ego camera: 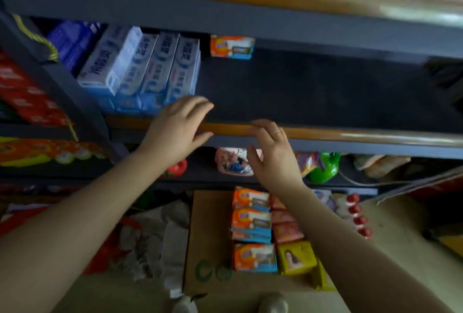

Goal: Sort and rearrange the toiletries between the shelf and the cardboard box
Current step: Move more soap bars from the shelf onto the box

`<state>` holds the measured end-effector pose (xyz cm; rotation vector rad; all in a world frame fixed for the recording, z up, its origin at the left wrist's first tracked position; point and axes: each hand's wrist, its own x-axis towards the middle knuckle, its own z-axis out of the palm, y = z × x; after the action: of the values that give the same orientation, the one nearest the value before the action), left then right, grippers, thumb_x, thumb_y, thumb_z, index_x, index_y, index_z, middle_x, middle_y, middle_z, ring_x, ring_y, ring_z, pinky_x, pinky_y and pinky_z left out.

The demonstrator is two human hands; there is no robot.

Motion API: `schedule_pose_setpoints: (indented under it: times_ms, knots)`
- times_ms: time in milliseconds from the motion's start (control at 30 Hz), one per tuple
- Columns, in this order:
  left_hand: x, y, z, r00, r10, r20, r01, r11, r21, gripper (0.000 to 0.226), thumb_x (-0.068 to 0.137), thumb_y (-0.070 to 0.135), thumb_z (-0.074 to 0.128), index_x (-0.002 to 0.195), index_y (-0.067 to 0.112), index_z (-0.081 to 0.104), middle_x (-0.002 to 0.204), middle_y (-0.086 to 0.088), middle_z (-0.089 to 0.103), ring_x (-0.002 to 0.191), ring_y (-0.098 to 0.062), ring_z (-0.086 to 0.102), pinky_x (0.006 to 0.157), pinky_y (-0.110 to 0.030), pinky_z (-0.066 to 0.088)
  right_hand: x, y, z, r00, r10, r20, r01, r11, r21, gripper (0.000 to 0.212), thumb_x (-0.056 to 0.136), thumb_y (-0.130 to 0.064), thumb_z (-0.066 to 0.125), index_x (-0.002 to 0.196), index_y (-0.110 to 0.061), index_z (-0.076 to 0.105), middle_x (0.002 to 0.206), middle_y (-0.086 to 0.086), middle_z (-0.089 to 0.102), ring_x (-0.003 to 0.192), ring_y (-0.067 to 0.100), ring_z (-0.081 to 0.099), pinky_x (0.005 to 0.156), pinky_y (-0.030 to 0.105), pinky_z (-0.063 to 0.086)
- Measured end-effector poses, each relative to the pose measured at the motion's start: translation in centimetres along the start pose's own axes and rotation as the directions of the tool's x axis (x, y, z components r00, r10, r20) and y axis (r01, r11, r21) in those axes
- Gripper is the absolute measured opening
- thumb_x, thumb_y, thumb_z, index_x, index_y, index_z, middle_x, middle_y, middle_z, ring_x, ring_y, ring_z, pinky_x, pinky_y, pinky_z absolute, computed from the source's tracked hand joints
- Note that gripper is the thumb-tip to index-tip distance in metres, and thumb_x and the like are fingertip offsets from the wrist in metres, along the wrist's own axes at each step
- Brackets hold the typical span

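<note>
The left hand (179, 127) is held flat with fingers extended, reaching over the shelf (325, 92) edge beside the blue boxes (150, 67); nothing is gripped. The right hand (271, 153) is held with fingers loosely extended at the shelf's front rail (350, 134); nothing is gripped. One orange pack (232, 46) is located at the shelf back. Further orange packs (251, 222) are stacked in the cardboard box (210, 237) on the floor below, beside pink and yellow packs.

Head camera looks steeply down, close to the shelf (325, 134).
</note>
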<state>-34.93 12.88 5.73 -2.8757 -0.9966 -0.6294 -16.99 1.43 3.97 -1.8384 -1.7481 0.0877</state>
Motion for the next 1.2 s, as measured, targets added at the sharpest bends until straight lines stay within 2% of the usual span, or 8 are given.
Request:
schedule_pose_setpoints:
  times_ms: [100,233,367,500,700,900,1000,1200]
  knots:
    - [2.1,-1.7,0.7,1.0,0.007,0.003,-0.007,0.994,0.111,0.069,0.066,0.039,0.079,0.118,0.0,0.055,0.123,-0.021,0.055,0.112,-0.04,0.054,0.09,-0.051,0.046,2.7,0.9,1.1,0.998,0.023,-0.061,-0.018,0.997,0.073,0.026,0.082,-0.011,0.052,0.106,-0.005,0.061,0.116,0.013,0.056,0.103,0.03,0.052,0.086,0.036,0.044]
    - [3.1,-2.7,3.3,0.996,-0.061,-0.072,0.074,0.978,0.195,0.073,0.077,0.062,0.048,0.114,0.001,0.058,0.117,-0.022,0.058,0.111,-0.039,0.053,0.088,-0.049,0.048,6.5,2.9,2.3,0.997,0.017,-0.078,-0.013,0.999,0.052,0.03,0.087,-0.01,0.056,0.116,-0.005,0.056,0.119,0.013,0.053,0.109,0.029,0.047,0.09,0.031,0.037]
    - [3.8,-3.1,4.7,0.968,0.021,-0.25,0.052,0.958,0.283,0.059,0.078,0.053,0.043,0.098,0.002,0.067,0.073,-0.017,0.066,0.085,-0.033,0.063,0.062,-0.037,0.052,11.8,4.9,2.4,1.0,-0.021,0.005,0.021,0.992,-0.126,0.044,0.091,-0.022,0.054,0.132,-0.008,0.044,0.133,0.013,0.043,0.123,0.029,0.038,0.097,0.034,0.034]
    - [4.3,-3.8,4.9,0.944,0.034,-0.329,0.058,0.962,0.267,0.056,0.076,0.05,0.047,0.103,0.004,0.064,0.101,-0.013,0.065,0.081,-0.033,0.063,0.058,-0.036,0.052,18.0,6.6,3.5,0.993,-0.003,0.116,0.037,0.956,-0.291,0.059,0.092,-0.022,0.051,0.144,-0.009,0.025,0.15,0.011,0.025,0.136,0.03,0.025,0.108,0.039,0.028]
    - [4.5,-4.4,5.8,0.922,0.044,-0.385,0.071,0.958,0.279,0.05,0.077,0.048,0.046,0.084,0.003,0.068,0.084,-0.009,0.068,0.08,-0.029,0.061,0.057,-0.036,0.053,23.9,8.6,6.0,0.989,0.056,0.137,-0.005,0.938,-0.347,0.07,0.096,-0.014,0.045,0.149,-0.014,0.0,0.158,0.0,-0.005,0.144,0.027,-0.004,0.112,0.048,0.022]
    - [4.5,-4.4,6.2,0.88,0.088,-0.467,0.066,0.951,0.303,0.043,0.077,0.043,0.052,0.08,0.004,0.07,0.085,-0.008,0.07,0.079,-0.027,0.062,0.06,-0.032,0.052,24.1,8.8,7.0,0.998,-0.059,-0.03,0.028,0.792,-0.609,0.055,0.09,-0.01,0.052,0.14,-0.01,0.029,0.142,0.015,0.028,0.127,0.034,0.029,0.101,0.042,0.033]
    - [4.5,-4.4,6.3,0.868,0.096,-0.487,0.071,0.947,0.314,0.041,0.077,0.042,0.053,0.08,0.005,0.07,0.088,-0.007,0.07,0.081,-0.026,0.063,0.061,-0.032,0.051,23.9,8.4,7.0,0.991,-0.079,-0.109,-0.006,0.782,-0.624,0.046,0.091,-0.008,0.048,0.135,-0.01,0.035,0.141,0.017,0.028,0.125,0.033,0.031,0.098,0.041,0.036]
    - [4.3,-4.3,6.2,0.867,0.099,-0.488,0.059,0.953,0.298,0.039,0.075,0.041,0.054,0.078,0.005,0.07,0.089,-0.007,0.071,0.081,-0.026,0.064,0.062,-0.031,0.05,22.6,8.8,6.4,1.0,-0.004,0.012,0.01,0.842,-0.54,0.048,0.089,0.001,0.042,0.135,-0.011,0.031,0.132,0.014,0.044,0.118,0.034,0.043,0.073,0.041,0.043]
